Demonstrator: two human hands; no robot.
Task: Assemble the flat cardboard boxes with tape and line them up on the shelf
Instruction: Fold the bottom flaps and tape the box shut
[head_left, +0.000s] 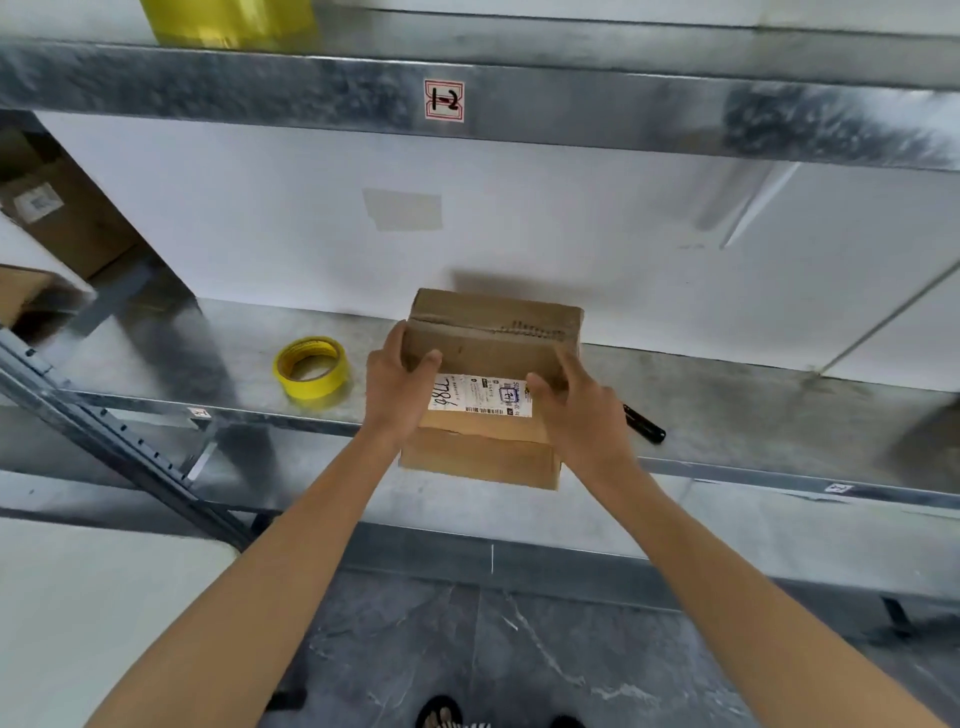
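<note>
two hands (397, 387) (574, 410) grip box (488, 345), label (480, 397) ends hidden

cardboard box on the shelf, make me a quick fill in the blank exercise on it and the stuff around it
1. The cardboard box, gripped by the left hand and right hand, bears a ____ label with a barcode.
2. The roll of tape on the shelf is ____ in colour.
3. The roll of tape lies to the ____ of the box.
4. The black pen-like tool lies to the box's ____.

Missing words: white; yellow; left; right
</note>
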